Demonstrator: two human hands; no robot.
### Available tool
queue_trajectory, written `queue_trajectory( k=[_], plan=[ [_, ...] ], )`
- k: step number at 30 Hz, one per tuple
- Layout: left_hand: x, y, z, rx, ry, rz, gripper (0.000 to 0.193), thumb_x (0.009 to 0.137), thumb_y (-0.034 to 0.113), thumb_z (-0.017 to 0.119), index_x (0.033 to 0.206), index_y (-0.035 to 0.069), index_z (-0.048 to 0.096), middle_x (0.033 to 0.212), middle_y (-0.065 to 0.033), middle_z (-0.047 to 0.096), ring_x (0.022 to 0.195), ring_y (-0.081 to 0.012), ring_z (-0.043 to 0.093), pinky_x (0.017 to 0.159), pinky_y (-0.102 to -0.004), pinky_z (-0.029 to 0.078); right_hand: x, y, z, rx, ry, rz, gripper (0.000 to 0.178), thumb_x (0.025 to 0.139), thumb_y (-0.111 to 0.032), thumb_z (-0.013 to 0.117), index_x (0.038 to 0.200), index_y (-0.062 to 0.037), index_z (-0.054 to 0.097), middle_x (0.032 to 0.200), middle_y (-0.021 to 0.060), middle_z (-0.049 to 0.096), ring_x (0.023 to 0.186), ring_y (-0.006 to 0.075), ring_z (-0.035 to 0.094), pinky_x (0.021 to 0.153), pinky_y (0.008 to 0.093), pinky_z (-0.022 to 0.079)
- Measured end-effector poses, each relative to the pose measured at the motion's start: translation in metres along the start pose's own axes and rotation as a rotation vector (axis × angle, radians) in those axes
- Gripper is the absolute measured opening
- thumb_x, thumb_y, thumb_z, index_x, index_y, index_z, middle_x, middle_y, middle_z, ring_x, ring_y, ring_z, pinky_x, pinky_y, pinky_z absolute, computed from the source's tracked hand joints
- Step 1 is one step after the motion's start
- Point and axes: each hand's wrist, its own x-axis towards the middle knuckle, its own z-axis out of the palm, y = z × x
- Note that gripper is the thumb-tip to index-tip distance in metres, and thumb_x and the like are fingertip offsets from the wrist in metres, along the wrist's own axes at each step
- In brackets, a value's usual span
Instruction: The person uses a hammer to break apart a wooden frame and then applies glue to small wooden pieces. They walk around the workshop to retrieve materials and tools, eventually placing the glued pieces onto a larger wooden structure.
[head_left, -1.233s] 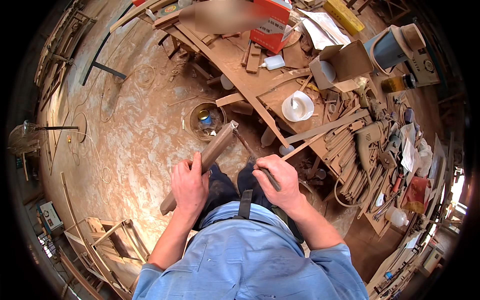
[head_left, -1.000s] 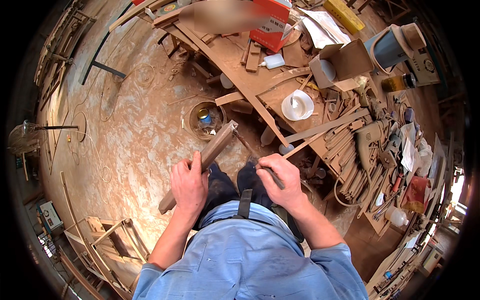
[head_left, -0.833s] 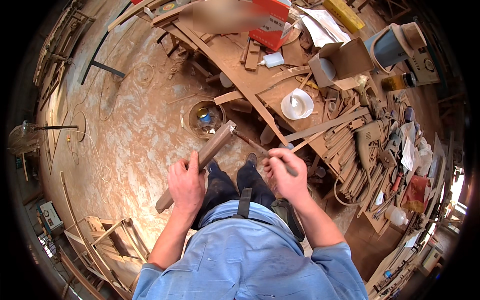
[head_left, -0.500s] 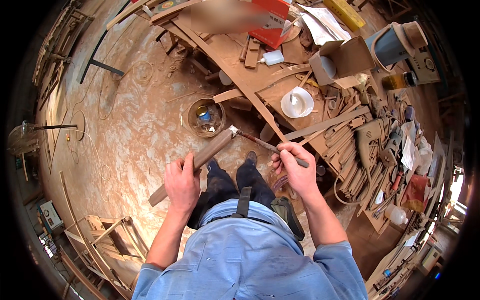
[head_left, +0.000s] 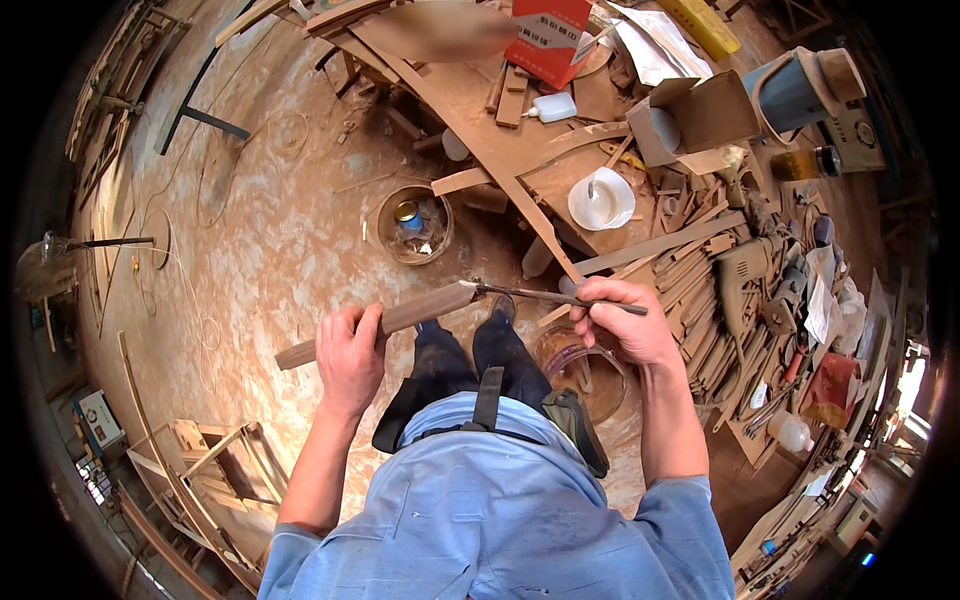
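The sawdust-covered workshop floor took up most of the view, reddish brown and pretty messy. A long wooden workbench ran across the top, piled with offcuts, a red carton, a cardboard box and a white plastic bowl. The right side was a jumble of wood strips and tools, too cluttered and bent by the lens to sort out. A round bucket with a small can inside sat on the floor near the bench.

The person's legs and blue shirt hid the floor right below. The left hand was wrapped around a flat wooden piece, fingers curled tight over it, holding it out in front at a slant. The right hand pinched a thin brush between thumb and fingertips, its tip touching the far end of the wooden piece. The bristles were too small to make out properly.
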Motion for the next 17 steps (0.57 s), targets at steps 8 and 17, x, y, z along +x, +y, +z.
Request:
queue_trajectory(
  k=[8,17],
  plan=[
    [-0.0005,-0.0033,0.0006,-0.014,-0.008,0.047,0.037,0.072,0.001,0.068,0.107,0.007,0.058,0.097,-0.0107,0.059,0.089,-0.0297,0.056,0.076,-0.0398,0.043,0.0009,-0.0057,-0.0091,-0.027,-0.07,0.007,0.018,0.087,-0.002,0.057,0.103,0.0047,0.062,0.086,0.0099,0.064,0.071,0.0128,0.063,0.06,0.0229,0.053],
    [0.0014,-0.0056,-0.0041,0.04,-0.03,0.058,0.037,0.072,0.001,0.067,0.106,0.008,0.056,0.102,-0.0125,0.061,0.091,-0.0299,0.057,0.076,-0.0396,0.043,0.0015,-0.0003,-0.0021,-0.107,0.006,-0.022,0.021,0.091,-0.007,0.056,0.109,0.0022,0.058,0.088,0.0107,0.066,0.069,0.0136,0.063,0.06,0.0229,0.053]
  ],
)
